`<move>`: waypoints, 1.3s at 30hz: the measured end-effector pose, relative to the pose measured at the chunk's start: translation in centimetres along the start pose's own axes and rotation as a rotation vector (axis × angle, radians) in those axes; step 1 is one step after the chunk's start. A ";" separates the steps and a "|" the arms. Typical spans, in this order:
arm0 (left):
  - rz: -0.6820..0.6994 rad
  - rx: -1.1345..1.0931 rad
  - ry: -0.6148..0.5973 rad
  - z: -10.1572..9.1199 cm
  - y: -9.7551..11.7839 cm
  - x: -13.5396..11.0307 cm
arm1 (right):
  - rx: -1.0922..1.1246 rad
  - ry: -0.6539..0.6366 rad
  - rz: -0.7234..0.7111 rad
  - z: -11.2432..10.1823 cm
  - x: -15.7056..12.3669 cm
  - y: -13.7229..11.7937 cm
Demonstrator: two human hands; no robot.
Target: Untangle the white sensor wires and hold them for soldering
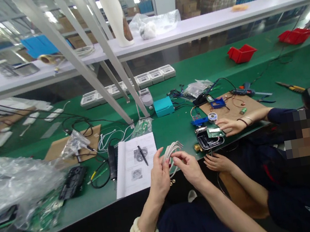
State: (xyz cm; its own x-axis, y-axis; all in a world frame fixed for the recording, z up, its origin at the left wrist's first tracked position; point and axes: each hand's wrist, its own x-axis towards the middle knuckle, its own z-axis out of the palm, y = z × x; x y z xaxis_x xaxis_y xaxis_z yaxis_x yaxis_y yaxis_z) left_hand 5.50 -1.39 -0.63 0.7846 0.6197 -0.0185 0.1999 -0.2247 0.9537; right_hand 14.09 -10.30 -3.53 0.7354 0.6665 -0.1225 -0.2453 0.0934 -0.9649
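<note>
A bundle of thin white-grey cables [172, 149] is held in front of me at the bench's front edge. My left hand [161, 172] is closed around the bundle, thumb on top. The fingers of my right hand [187, 166] pinch at the cables from the other side. Stripped, reddish wire ends stick out at the upper right. Small brass-coloured pieces hang just below the hands. Left of the bundle lies an open printed booklet [136, 166] with a black pen [143, 155] across it.
A co-worker's hands touch an open black device housing [211, 140] on the right. Behind it stand a solder spool [212, 117] and a teal box [164, 107]. Plastic bags [14, 183] cover the left bench. Slanted metal posts [108, 52] rise before the shelf; red bins [242, 54] stand beyond.
</note>
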 end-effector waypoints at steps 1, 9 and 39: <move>-0.015 -0.070 -0.001 0.0 0.2 0.0 | 0.026 -0.014 0.022 0.4 0.0 0.0; -0.019 -0.082 -0.083 -0.4 0.7 0.1 | 0.164 -0.077 0.167 1.0 -0.2 -1.3; -0.106 0.143 -0.096 -0.1 2.5 0.6 | 0.151 0.008 0.085 -1.1 0.7 -1.5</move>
State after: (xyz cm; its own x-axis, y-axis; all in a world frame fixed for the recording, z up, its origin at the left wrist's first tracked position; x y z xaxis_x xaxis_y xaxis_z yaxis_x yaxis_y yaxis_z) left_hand 6.39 -1.51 1.73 0.8059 0.5722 -0.1520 0.3604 -0.2705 0.8927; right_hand 15.70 -10.79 -2.40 0.7130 0.6706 -0.2047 -0.3986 0.1475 -0.9052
